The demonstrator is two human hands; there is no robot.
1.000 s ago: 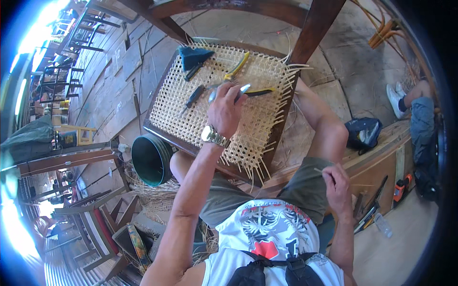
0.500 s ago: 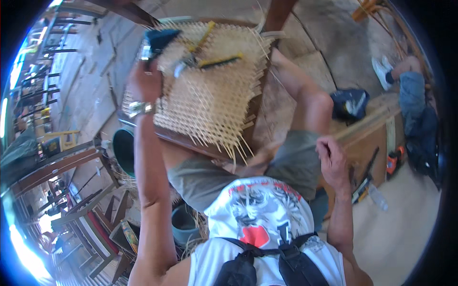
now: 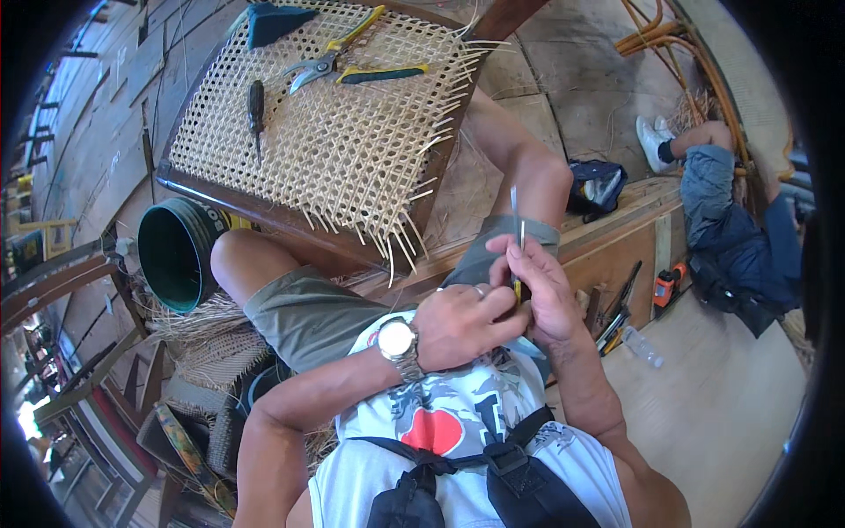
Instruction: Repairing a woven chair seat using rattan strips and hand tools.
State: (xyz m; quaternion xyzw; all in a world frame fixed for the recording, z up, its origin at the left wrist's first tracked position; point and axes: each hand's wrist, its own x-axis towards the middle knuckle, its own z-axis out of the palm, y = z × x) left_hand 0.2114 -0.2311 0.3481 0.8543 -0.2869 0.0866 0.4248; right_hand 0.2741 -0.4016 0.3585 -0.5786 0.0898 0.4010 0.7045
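Both hands meet over my lap, close to my shirt. Between them stands a slim metal-shafted tool (image 3: 515, 207) with yellow low on its handle; its exact kind is hidden by the fingers. My left hand (image 3: 466, 319) closes its fingertips around the yellow part. My right hand (image 3: 547, 286) is curled around the shaft with its thumb along it. A short pale sliver shows beside the shaft. Beyond my knees, a woven cane seat panel (image 3: 326, 163) lies on a dark wooden frame. Resting on it are spread pruning shears (image 3: 326, 63), a black-handled screwdriver (image 3: 255, 114) and a dark teal wedge-shaped piece (image 3: 275, 25).
A green bucket (image 3: 180, 255) stands left of my knee, near loose cane scraps. Loose cane ends stick out along the panel's near and right edges. At right are a wooden board (image 3: 625, 255), a plastic bottle (image 3: 642, 346), an orange-and-black tool (image 3: 667, 284) and another seated person (image 3: 731, 211).
My left hand has come back from the panel's upper left to my lap and joined my right hand. The slim tool now shows between them. The screwdriver on the panel has come into sight.
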